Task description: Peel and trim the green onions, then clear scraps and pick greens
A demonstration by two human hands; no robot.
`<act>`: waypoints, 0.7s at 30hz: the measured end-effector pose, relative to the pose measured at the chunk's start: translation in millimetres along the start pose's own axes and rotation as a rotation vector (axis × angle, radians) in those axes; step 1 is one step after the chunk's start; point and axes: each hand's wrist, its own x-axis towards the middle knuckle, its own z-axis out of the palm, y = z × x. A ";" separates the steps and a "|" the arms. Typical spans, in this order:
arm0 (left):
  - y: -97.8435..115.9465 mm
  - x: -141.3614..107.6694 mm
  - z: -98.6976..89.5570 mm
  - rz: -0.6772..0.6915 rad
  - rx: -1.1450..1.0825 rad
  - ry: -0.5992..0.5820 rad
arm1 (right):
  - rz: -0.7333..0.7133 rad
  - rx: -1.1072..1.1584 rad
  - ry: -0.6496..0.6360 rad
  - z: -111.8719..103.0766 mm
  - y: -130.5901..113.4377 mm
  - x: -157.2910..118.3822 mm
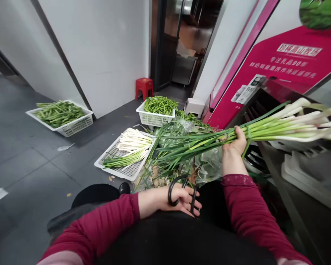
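Observation:
My right hand [235,144] is wrapped round a large bunch of scallions [270,129], raised at the right. A green tie circles the bunch close to my fingers; the white ends point right and the green leaves spread left. Low in the middle is my left hand [179,198], palm up with fingers loosely extended. Black-handled scissors [170,192] hang looped over its thumb and fingers, their brownish blades [193,173] pointing away from me. More trimmed scallions [134,145] lie in a shallow white tray [127,171] on the floor, left of the leaves.
Behind the tray stands a white basket of thin green stalks [160,106]; another basket [71,128] at left holds green pods. Loose greens and plastic film [215,162] cover the floor ahead. A red stool [143,88] stands beside the doorway. Metal shelving [278,176] borders my right side.

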 end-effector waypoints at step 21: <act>0.2 32.6 -51.4 0.097 -0.085 0.242 | 0.331 0.001 -0.145 -63.7 28.0 -52.5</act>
